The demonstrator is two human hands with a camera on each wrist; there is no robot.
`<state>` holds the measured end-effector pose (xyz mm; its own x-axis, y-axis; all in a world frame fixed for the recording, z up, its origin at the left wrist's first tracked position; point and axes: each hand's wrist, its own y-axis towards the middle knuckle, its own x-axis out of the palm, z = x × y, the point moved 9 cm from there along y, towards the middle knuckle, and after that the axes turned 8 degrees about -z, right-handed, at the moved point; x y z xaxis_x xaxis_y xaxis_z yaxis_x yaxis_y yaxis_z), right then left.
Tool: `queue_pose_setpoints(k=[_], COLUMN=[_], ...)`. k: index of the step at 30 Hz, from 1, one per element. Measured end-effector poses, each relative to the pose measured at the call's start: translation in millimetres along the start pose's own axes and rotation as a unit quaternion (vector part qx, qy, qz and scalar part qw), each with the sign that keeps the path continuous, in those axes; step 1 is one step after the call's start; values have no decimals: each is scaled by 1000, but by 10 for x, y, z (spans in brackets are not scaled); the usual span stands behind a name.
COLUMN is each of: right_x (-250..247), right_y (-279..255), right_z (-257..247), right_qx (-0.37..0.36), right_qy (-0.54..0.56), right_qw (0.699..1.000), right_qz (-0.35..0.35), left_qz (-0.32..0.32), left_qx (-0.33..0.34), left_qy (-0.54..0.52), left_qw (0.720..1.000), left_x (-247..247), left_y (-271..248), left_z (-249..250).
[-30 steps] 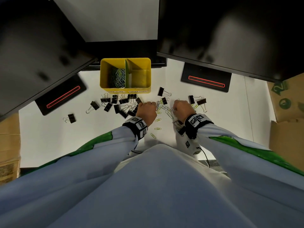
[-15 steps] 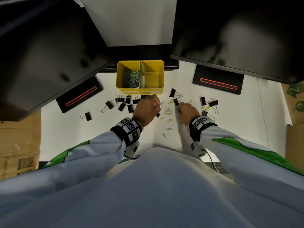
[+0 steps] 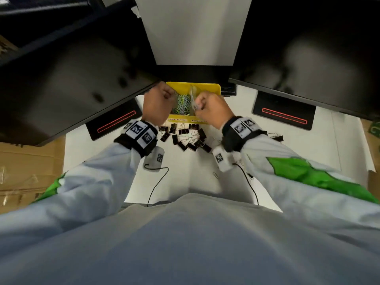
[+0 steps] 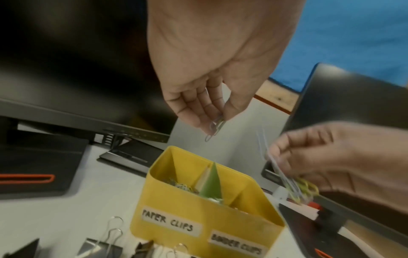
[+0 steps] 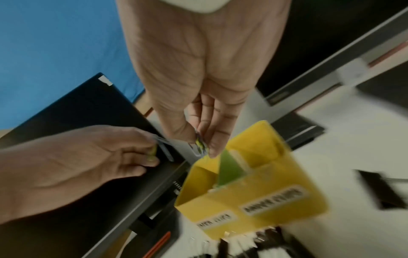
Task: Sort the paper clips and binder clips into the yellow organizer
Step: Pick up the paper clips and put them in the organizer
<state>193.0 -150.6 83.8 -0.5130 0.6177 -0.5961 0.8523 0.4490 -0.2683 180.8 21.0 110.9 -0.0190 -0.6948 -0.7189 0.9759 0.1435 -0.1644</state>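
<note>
Comparing with a second ago: both hands have left the scatter on the white desk [image 3: 98,161] and come up over the yellow organizer [image 3: 207,87], which sits at the back of the desk between the two black monitor stands [image 3: 115,122]. Left hand [image 3: 158,103] is clamped in a thumb-and-finger pinch on a few silver paper clips [image 4: 215,126], hanging above the organizer's left compartment; right hand [image 3: 213,110] pinches a bunch of yellow and silver paper clips [image 4: 295,183] just over the divider [image 4: 209,179]. Exact count in either hand can't be told, both wrist views are blurred. Judgement: this is the drop step for paper clips, and the right hand looks close to the partition, so it probably needs to shift left before letting go or some could land in the wrong side. Left compartment already holds a heap of coloured paper clips [image 3: 183,103]; what the right compartment holds can't be told from these views. Black binder clips [image 3: 185,136] lie in a cluster on the desk just in front of the organizer, a few more off to the right, so that half of the sort looks barely started. One stray paper clip [image 3: 216,175] lies near the desk's front edge. Writing: handwritten white labels on the organizer's front wall read "PAPER CLIPS" [image 4: 167,221] on the left and "BINDER CLIPS" [image 4: 236,244] on the right, the second smeared but legible.
</note>
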Motion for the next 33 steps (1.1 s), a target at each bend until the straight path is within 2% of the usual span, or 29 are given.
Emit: queue_pose_setpoints(k=[3, 7, 12, 14, 17, 20, 23, 26, 30, 33], right_x=[156, 271, 97, 53, 123, 289, 435, 530, 474, 304], right_y=[446, 675, 254, -23, -433, -861, -1235, -1407, -1446, -1345], right_z=[-257, -184, 160, 414, 888, 1381, 1699, 1889, 2052, 1997], right_qx=[14, 40, 0, 0, 21, 75, 90, 80, 64, 75], right_qy=[-41, -66, -35, -35, -94, -196, -273, -318, -330, -312], right_qw=[999, 997, 999, 999, 995, 973, 943, 924, 925, 937], right_qz=[-14, -21, 13, 15, -17, -99, -169, -196, -178, -137], left_qz=[-4, -61, -35, -76, -189, -246, -253, -244, -223, -236], left_qx=[-34, -44, 0, 55, 135, 193, 204, 202, 202, 234], left_qy=[60, 85, 72, 72, 101, 201, 308, 374, 401, 399], left_qw=[998, 994, 997, 993, 967, 928, 894, 872, 865, 855], left_x=[27, 225, 466, 757, 1347, 1844, 2066, 2066, 2009, 2142], left_y=[194, 317, 101, -126, -499, -729, -739, -649, -594, -656], left_z=[-82, -258, -381, -264, -111, -86, -146, -209, -202, -67])
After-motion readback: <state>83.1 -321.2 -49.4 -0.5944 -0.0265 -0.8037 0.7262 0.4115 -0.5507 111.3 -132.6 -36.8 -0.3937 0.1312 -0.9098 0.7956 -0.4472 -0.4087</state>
